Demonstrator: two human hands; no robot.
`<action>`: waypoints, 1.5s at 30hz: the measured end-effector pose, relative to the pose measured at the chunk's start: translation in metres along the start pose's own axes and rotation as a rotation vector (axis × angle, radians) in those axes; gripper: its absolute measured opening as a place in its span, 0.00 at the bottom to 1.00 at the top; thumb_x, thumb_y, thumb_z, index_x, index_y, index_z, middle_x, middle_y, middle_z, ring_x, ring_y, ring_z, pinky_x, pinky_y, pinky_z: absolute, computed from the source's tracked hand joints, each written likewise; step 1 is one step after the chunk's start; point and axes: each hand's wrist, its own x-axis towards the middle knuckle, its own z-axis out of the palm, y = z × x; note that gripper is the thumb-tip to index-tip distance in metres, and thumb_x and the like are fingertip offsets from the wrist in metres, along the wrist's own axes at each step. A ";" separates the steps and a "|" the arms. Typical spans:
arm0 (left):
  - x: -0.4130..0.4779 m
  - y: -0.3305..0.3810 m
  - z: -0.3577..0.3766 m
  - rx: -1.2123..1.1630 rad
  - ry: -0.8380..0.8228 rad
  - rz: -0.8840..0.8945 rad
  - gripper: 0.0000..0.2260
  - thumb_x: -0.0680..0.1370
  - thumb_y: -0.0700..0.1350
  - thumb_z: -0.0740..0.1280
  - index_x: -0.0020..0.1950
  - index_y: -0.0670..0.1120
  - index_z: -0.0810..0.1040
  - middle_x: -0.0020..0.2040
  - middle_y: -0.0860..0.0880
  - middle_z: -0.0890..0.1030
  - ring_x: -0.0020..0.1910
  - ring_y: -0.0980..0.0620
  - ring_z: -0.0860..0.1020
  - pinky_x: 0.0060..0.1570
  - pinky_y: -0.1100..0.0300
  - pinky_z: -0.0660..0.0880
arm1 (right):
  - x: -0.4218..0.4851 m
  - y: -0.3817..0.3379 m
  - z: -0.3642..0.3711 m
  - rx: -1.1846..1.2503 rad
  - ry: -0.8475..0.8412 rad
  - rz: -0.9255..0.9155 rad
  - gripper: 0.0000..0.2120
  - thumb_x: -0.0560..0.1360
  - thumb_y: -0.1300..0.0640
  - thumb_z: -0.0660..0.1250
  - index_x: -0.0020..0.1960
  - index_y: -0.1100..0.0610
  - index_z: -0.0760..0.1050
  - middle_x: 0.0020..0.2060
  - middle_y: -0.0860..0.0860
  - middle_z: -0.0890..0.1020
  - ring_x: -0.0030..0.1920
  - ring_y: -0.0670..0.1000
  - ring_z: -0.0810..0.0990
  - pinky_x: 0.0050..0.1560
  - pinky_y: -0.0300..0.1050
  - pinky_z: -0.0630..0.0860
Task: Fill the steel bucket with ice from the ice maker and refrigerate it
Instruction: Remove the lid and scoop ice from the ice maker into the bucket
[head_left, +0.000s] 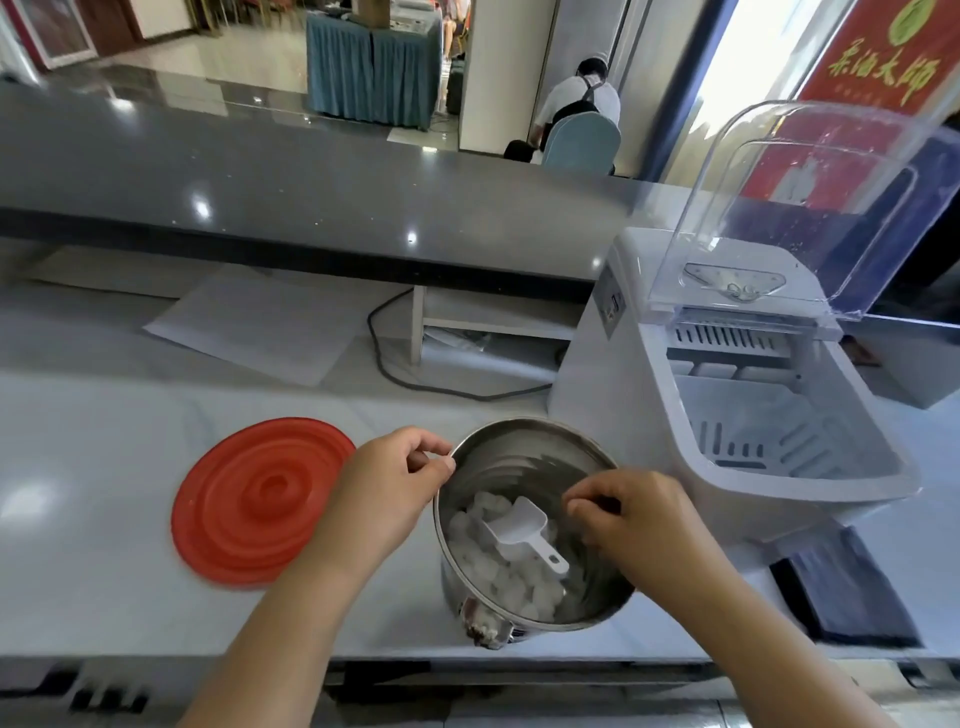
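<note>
Upright steel bucket, part-filled with ice — beside the white, open-lidded ice maker.

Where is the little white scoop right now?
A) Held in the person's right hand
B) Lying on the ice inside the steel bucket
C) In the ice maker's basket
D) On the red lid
B: the white scoop lies on the ice cubes inside the steel bucket, while the left hand and right hand hold the bucket's rim, not the scoop.
</note>
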 end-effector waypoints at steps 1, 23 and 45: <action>0.002 0.000 0.003 0.001 -0.004 -0.003 0.06 0.74 0.44 0.69 0.41 0.56 0.78 0.28 0.56 0.76 0.29 0.54 0.76 0.40 0.49 0.77 | -0.005 0.005 -0.001 0.044 0.089 -0.009 0.07 0.74 0.58 0.68 0.42 0.49 0.83 0.34 0.37 0.80 0.39 0.37 0.79 0.41 0.30 0.77; 0.027 -0.004 -0.001 -0.246 0.141 -0.131 0.07 0.75 0.36 0.67 0.41 0.47 0.81 0.33 0.46 0.79 0.32 0.48 0.75 0.34 0.58 0.72 | -0.014 0.022 0.050 0.254 0.453 -0.114 0.11 0.70 0.69 0.67 0.41 0.53 0.76 0.39 0.43 0.75 0.41 0.45 0.74 0.39 0.33 0.70; 0.084 -0.019 -0.062 0.054 0.304 -0.126 0.03 0.75 0.42 0.68 0.43 0.50 0.81 0.45 0.48 0.83 0.46 0.47 0.80 0.51 0.50 0.77 | 0.059 -0.042 0.072 0.565 0.252 -0.064 0.16 0.74 0.65 0.66 0.36 0.45 0.73 0.39 0.44 0.74 0.36 0.43 0.74 0.39 0.38 0.75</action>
